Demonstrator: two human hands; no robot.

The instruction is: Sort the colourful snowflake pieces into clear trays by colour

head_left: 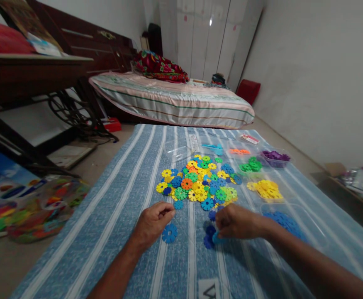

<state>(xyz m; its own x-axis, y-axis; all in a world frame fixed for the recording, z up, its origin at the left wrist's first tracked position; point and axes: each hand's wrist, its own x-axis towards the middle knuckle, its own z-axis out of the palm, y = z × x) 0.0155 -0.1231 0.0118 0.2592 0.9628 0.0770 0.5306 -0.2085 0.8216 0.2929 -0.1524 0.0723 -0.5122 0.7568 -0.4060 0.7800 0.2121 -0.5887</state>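
My left hand [154, 222] is closed with thumb and forefinger together; whether anything is between them is hidden. Beside its fingertips a blue notched plastic disc [169, 233] lies on the striped cloth, and a smaller teal disc [178, 205] is just beyond. My right hand [235, 222] is closed, fingertips pointing down, pinching a light blue notched disc [217, 238]. Dark blue discs [209, 241] lie against that piece, and another dark blue disc [212, 215] sits by the knuckles. Farther out spreads a mixed pile of yellow, green, orange and blue discs [200, 187].
Clear plastic containers stand along the right, with blue discs [283, 224], yellow discs [267, 189], green discs [251, 165] and purple discs [275, 155]. Orange pieces [239, 151] and light blue pieces [214, 148] are at the back. A bed [175, 99] stands beyond the table.
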